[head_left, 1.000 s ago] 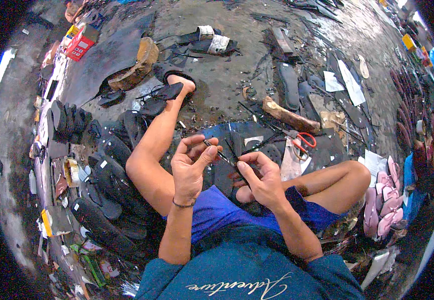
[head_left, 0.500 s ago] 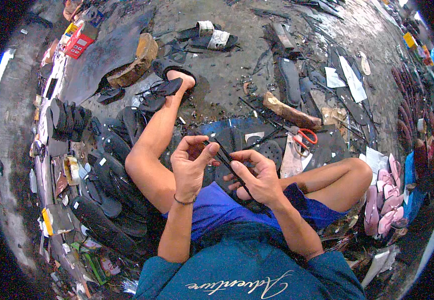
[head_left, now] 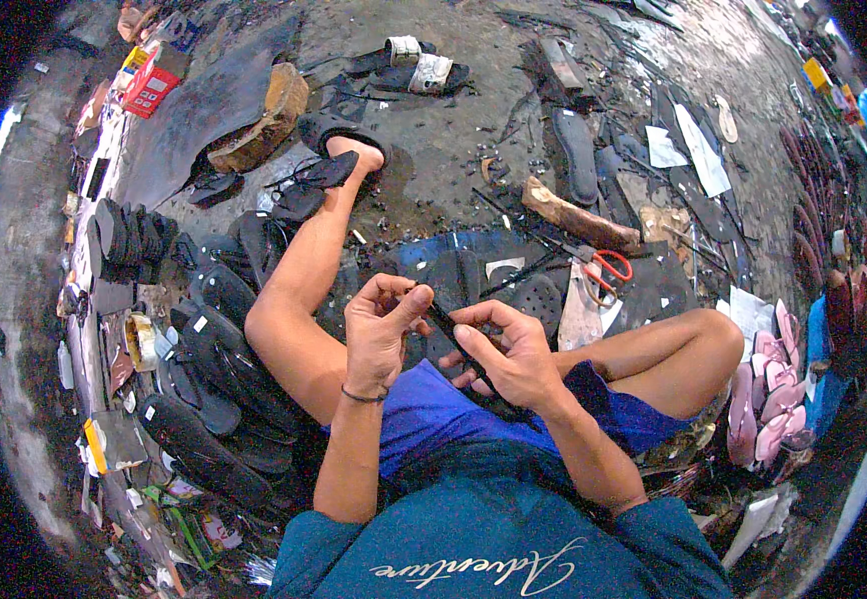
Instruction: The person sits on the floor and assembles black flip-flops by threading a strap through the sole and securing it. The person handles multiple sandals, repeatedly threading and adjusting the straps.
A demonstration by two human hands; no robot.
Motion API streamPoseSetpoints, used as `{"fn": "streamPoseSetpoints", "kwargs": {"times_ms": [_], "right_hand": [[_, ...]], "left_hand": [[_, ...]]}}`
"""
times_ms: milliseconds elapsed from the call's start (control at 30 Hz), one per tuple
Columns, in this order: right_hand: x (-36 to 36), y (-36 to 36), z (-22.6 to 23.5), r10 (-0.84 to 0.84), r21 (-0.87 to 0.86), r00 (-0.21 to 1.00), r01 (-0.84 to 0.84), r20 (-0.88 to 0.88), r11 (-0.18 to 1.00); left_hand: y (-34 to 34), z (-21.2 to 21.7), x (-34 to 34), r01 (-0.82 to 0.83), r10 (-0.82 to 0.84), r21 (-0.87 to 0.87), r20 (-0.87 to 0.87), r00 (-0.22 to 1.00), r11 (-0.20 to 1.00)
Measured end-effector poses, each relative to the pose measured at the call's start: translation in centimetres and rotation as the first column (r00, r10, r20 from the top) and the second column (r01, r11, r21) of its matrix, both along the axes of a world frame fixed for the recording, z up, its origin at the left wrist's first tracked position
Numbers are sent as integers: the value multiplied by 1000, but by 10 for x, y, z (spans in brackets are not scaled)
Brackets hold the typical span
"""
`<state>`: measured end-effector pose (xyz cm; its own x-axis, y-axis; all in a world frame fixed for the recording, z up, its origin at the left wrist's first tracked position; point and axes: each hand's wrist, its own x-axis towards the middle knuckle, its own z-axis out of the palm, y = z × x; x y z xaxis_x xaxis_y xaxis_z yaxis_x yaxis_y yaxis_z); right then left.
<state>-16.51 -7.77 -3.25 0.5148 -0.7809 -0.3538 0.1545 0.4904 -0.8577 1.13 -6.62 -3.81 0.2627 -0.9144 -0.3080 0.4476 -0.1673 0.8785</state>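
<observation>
A thin black strap (head_left: 453,329) stretches slantwise between my hands above my lap. My left hand (head_left: 374,339) is closed in a pinch of thumb and fingers at the strap's upper end. Lower down, my right hand (head_left: 515,361) grips the same strap between thumb and fingers, its other fingers curled behind. The strap's lower part is hard to make out against dark material on my lap. Just beyond my hands lies a black sole (head_left: 535,301) with small holes. Scissors with orange-red handles (head_left: 615,266) rest to its right.
A long wooden block (head_left: 578,222) lies beyond the scissors. Black soles and sandals (head_left: 194,439) crowd the floor at left. Pink flip-flops (head_left: 783,411) are piled at right. Farther off are a thick wood chunk (head_left: 272,118), white-strapped sandals (head_left: 432,72) and a red box (head_left: 152,84).
My left fingers have closed in on the strap's upper end, which stuck up past them before. My right hand keeps its grip with only a slight shift.
</observation>
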Motion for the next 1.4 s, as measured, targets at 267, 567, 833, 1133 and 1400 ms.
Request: {"fn": "streamPoseSetpoints", "kwargs": {"times_ms": [267,567,833,1133,1400], "right_hand": [[0,1,0,-3,-30,1000,3,-1,1000],[-3,3,-11,-55,-255,979,4,-195,967],[1,6,-5,-113,-175,974,79,-197,981],[-4,-3,-27,-406,-594,856,152,-320,790],[6,-30,-15,-270,441,938,152,218,884]], "left_hand": [[1,-8,0,-14,14,27,-15,1000,1000],[4,-2,-5,30,-36,27,259,965,999],[5,5,-5,39,-40,10,199,979,999],[6,9,4,-143,150,-46,318,936,989],[44,7,-19,617,-85,-272,870,486,739]]}}
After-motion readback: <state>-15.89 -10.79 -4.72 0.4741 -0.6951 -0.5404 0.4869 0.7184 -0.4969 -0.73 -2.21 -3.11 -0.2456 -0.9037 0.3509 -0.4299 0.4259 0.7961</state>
